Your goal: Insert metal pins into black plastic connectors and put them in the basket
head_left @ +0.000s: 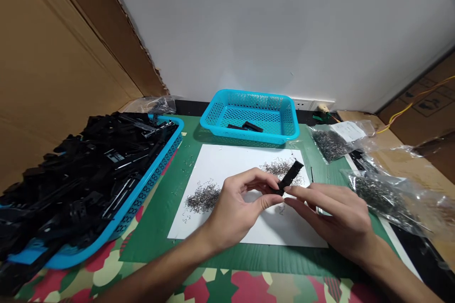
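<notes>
Left hand (pixel 238 203) pinches a tilted black part (pixel 292 173) by its lower end above white paper (pixel 229 158). Right hand (pixel 337 210) touches that end, its grip unclear; wire clips (pixel 202 200) lie heaped on the paper.

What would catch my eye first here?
Probably the blue basket on the left, heaped with black parts. In the middle, the left hand holds a slim black piece over a white sheet, the right hand at its lower end, near two piles of bent metal bits. Behind, by the wall, a second blue basket holds a few black pieces.
</notes>
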Demonstrator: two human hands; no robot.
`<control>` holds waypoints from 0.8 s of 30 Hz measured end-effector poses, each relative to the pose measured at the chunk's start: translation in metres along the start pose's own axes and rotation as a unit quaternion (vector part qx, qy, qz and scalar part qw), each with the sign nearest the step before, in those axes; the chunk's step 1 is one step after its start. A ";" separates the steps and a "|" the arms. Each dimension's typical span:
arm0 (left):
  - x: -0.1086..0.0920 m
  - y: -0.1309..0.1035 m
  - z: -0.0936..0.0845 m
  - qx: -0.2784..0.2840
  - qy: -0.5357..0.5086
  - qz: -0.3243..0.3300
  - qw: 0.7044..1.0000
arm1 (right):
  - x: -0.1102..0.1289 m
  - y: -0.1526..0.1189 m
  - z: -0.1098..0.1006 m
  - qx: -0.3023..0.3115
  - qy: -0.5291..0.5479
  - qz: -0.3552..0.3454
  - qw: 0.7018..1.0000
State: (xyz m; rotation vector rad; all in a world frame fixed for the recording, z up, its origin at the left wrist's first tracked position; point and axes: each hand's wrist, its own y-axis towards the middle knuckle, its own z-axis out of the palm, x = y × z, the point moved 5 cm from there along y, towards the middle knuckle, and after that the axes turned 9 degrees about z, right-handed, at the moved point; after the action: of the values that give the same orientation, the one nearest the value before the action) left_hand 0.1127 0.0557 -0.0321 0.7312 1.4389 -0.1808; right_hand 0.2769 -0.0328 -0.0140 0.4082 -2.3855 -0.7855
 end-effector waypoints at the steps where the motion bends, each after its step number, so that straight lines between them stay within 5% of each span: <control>1: 0.001 0.000 0.000 0.002 -0.015 -0.013 1.000 | 0.000 0.000 -0.001 -0.003 -0.010 -0.009 1.000; 11: 0.004 -0.001 0.006 0.083 -0.134 -0.079 0.984 | -0.003 0.003 -0.012 -0.012 0.008 -0.008 1.000; 20: -0.007 0.002 -0.001 0.081 0.107 0.067 0.989 | -0.006 0.004 -0.015 0.000 -0.024 -0.034 0.999; 24: -0.008 0.000 0.001 0.090 0.113 0.061 0.988 | -0.041 0.010 -0.049 -0.101 -0.022 0.147 0.984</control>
State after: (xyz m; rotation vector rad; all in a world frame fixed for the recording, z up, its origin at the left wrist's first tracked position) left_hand 0.1124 0.0531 -0.0249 1.0112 1.6002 -0.1364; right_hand 0.3383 -0.0279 0.0060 -0.0465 -2.3052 -0.8933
